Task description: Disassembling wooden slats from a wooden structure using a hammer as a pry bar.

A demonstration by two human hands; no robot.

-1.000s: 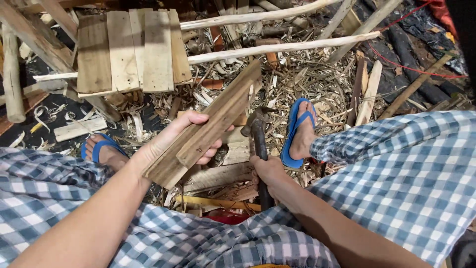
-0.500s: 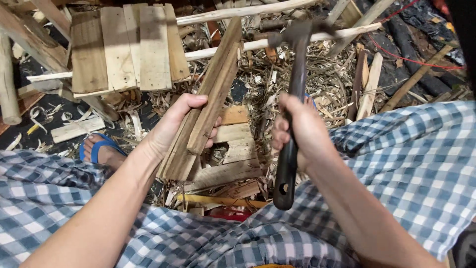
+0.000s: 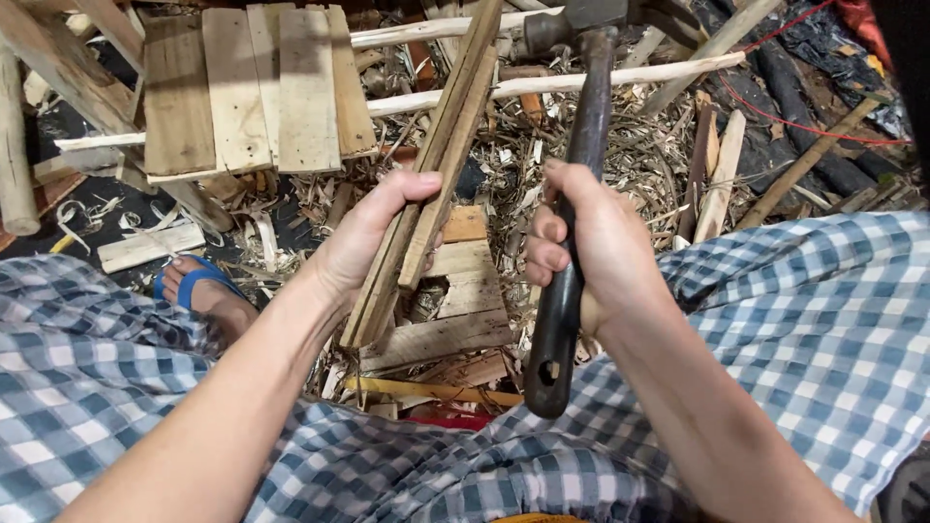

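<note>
L hand [image 3: 373,237] is gripping a bundle of thin wood strips [image 3: 436,165] w/ fingers curled tight round it, holding it steeply tilted, top end leaning away toward the pale poles [image 3: 620,77]; R hand [image 3: 596,252] is closing fully round the dark handle of a hammer [image 3: 572,203], head up near the frame's top, just beside the strips' upper end; below both, short planks [image 3: 455,300] are lying on shavings; a board panel [image 3: 252,87] is sitting upper left; a foot in a blue sandal [image 3: 194,286] is resting at left.
</note>
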